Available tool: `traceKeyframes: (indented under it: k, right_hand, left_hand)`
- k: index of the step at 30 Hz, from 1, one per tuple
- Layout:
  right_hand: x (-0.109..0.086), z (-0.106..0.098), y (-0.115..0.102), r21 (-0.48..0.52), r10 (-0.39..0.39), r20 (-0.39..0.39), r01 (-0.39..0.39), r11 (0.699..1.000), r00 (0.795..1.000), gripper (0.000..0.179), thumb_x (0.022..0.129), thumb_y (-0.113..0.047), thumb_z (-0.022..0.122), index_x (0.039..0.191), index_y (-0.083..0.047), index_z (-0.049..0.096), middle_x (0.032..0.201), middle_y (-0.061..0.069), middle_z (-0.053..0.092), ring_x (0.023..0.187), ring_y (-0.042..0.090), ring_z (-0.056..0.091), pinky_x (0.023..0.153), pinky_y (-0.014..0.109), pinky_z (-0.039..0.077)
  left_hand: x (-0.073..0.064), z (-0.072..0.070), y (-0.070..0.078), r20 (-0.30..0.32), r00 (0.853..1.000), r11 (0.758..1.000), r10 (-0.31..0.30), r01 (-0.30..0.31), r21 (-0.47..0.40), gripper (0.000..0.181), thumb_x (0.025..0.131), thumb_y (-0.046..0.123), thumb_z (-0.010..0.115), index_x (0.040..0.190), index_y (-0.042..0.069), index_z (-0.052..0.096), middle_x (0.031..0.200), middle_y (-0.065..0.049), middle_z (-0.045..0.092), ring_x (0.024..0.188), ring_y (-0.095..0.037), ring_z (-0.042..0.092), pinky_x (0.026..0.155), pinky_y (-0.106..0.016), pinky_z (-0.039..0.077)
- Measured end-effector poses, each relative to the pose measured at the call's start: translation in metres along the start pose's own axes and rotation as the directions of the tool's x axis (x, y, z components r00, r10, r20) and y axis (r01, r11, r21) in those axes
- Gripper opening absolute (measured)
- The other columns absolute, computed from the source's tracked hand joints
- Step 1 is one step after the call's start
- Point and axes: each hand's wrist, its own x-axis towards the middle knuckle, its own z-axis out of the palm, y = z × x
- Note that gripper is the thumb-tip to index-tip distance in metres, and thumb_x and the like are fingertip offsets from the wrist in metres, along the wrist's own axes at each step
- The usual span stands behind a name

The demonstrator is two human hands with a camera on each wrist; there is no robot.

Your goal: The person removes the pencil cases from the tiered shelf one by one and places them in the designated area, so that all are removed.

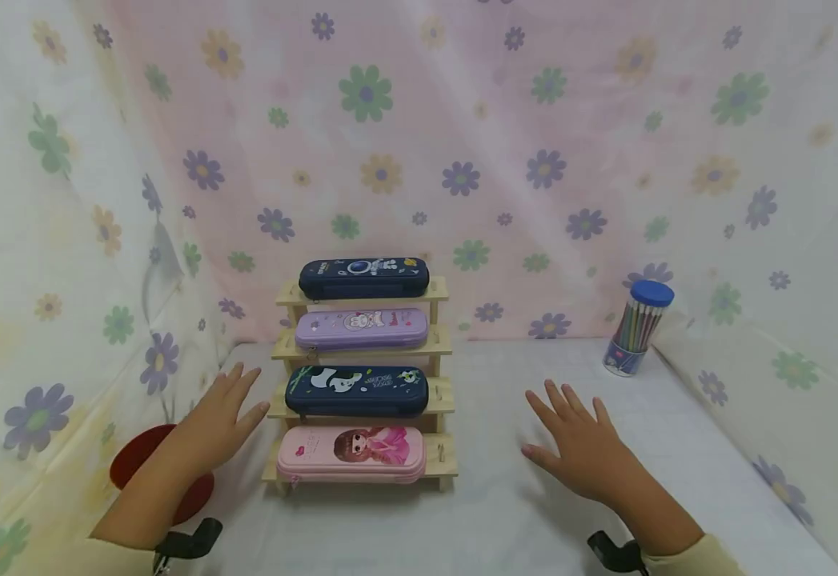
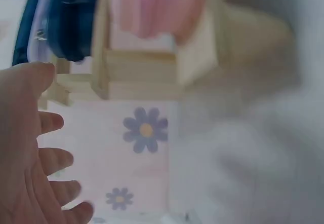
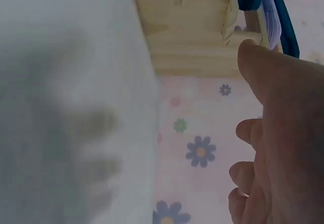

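My left hand (image 1: 218, 424) hovers with spread fingers just left of a stepped wooden rack (image 1: 442, 458). Over the table to the rack's right, my right hand (image 1: 579, 448) is likewise spread, holding nothing. One pencil case lies on each step: a dark navy one with an astronaut (image 1: 364, 278) on top, then a lilac one (image 1: 361, 329), a navy panda one (image 1: 357, 391) and, lowest, a pink one with a doll-like girl (image 1: 351, 454). In the left wrist view, the thumb and fingers stand apart beside the rack (image 2: 142, 77). The right wrist view shows the rack's side (image 3: 192, 36) beyond the thumb.
A clear tub of pencils (image 1: 635, 332) with a blue lid stands at the back right of the white table (image 1: 505, 512). Partly behind my left forearm is a red round object (image 1: 195, 500). Flower-patterned cloth (image 1: 505, 264) hangs at the back and both sides.
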Motion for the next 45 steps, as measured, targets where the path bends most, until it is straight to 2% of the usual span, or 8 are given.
traceKeyframes:
  k: [4,9,17,23,31,35,39,45]
  right_hand:
    - [0.009,0.01,-0.022,0.152,0.006,0.008,-0.007,0.988,1.0,0.094,0.094,-0.084,0.04,0.167,-0.025,0.03,0.173,0.017,0.024,0.158,0.046,0.022,0.12,0.079,0.014]
    - [0.019,0.02,-0.045,0.308,0.023,0.043,-0.035,0.951,0.999,0.092,0.096,-0.08,0.045,0.167,-0.025,0.028,0.174,0.014,0.022,0.16,0.041,0.021,0.125,0.07,0.015]
    - [0.024,0.032,-0.07,0.427,0.077,0.061,-0.096,0.899,0.995,0.084,0.097,-0.073,0.053,0.165,-0.027,0.034,0.173,0.007,0.027,0.158,0.035,0.029,0.124,0.064,0.029]
    - [0.024,0.042,-0.081,0.491,0.089,0.032,-0.094,0.866,0.995,0.074,0.099,-0.057,0.065,0.162,-0.026,0.041,0.167,0.0,0.04,0.155,0.027,0.037,0.124,0.058,0.033]
    - [0.024,0.053,-0.099,0.567,0.072,0.035,-0.079,0.82,0.997,0.068,0.099,-0.052,0.067,0.158,-0.025,0.046,0.159,0.002,0.049,0.151,0.029,0.043,0.122,0.06,0.036]
    - [0.022,0.056,-0.112,0.559,0.073,0.019,-0.071,0.826,0.997,0.067,0.099,-0.048,0.069,0.156,-0.02,0.049,0.155,0.005,0.053,0.148,0.03,0.046,0.12,0.059,0.038]
    - [0.019,0.056,-0.122,0.529,0.082,-0.033,-0.052,0.847,0.996,0.066,0.098,-0.045,0.072,0.153,-0.015,0.051,0.151,0.007,0.057,0.144,0.03,0.051,0.118,0.057,0.042]
    - [0.021,0.056,-0.133,0.554,0.081,-0.039,-0.046,0.831,0.996,0.074,0.093,-0.053,0.074,0.152,-0.012,0.053,0.149,0.008,0.058,0.142,0.031,0.052,0.118,0.057,0.042]
  left_hand:
    - [0.01,0.003,0.009,0.011,0.999,0.974,-0.052,0.053,-0.221,0.076,0.109,0.052,0.045,0.167,0.007,0.022,0.17,-0.031,0.018,0.154,-0.055,0.02,0.117,-0.075,0.024]
    - [0.02,0.015,0.015,-0.047,0.995,0.93,-0.085,0.062,-0.362,0.072,0.111,0.046,0.044,0.166,0.006,0.021,0.169,-0.028,0.023,0.153,-0.054,0.027,0.117,-0.071,0.031]
    - [0.021,0.035,0.013,-0.08,0.987,0.844,-0.136,0.073,-0.531,0.068,0.112,0.045,0.04,0.168,0.012,0.019,0.172,-0.023,0.019,0.155,-0.051,0.027,0.119,-0.066,0.033]
    - [0.024,0.048,0.018,-0.101,0.978,0.761,-0.183,0.076,-0.645,0.059,0.114,0.039,0.038,0.167,0.017,0.024,0.174,-0.016,0.021,0.154,-0.046,0.034,0.119,-0.065,0.034]
    - [0.028,0.067,0.021,-0.029,0.978,0.632,-0.207,0.111,-0.767,0.058,0.114,0.044,0.035,0.168,0.027,0.023,0.174,-0.01,0.023,0.157,-0.042,0.03,0.121,-0.063,0.034]
    - [0.028,0.074,0.019,-0.013,0.979,0.575,-0.202,0.107,-0.811,0.057,0.114,0.042,0.036,0.168,0.03,0.022,0.175,-0.01,0.02,0.156,-0.042,0.031,0.122,-0.062,0.031]
    - [0.027,0.08,0.017,0.016,0.981,0.543,-0.195,0.122,-0.831,0.057,0.114,0.042,0.034,0.169,0.035,0.017,0.177,-0.002,0.012,0.161,-0.037,0.019,0.125,-0.063,0.024]
    - [0.019,0.086,0.016,0.066,0.97,0.541,-0.235,0.187,-0.82,0.061,0.112,0.053,0.031,0.167,0.045,0.008,0.177,0.004,0.006,0.164,-0.032,0.004,0.126,-0.067,0.014]
